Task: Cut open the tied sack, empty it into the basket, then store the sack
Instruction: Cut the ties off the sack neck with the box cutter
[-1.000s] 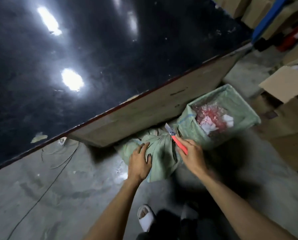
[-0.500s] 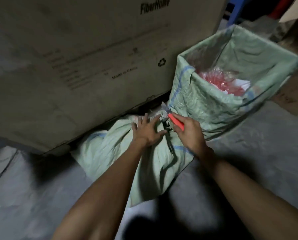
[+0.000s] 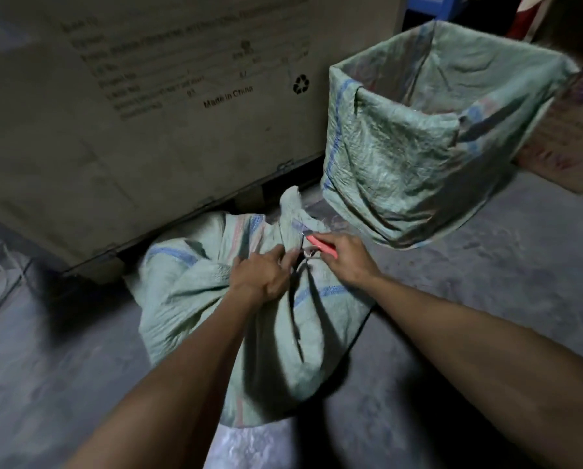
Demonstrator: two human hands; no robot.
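Both arms reached forward and down. Left hand [image 3: 266, 274] pinched the sack [image 3: 215, 299] neck, fingers curled. Right hand [image 3: 346, 257] gripped the cutter [image 3: 320, 245], blade at the neck.

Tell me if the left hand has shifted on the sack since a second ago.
Yes. The left hand moved up the sack to its tied neck, toward the cardboard crate, nearer the knife.

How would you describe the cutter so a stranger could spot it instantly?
Start at the big cardboard crate; on the floor before it lies a tied green sack. At its bunched neck, the right hand holds the cutter, the only bright red-orange object among dull green fabric.
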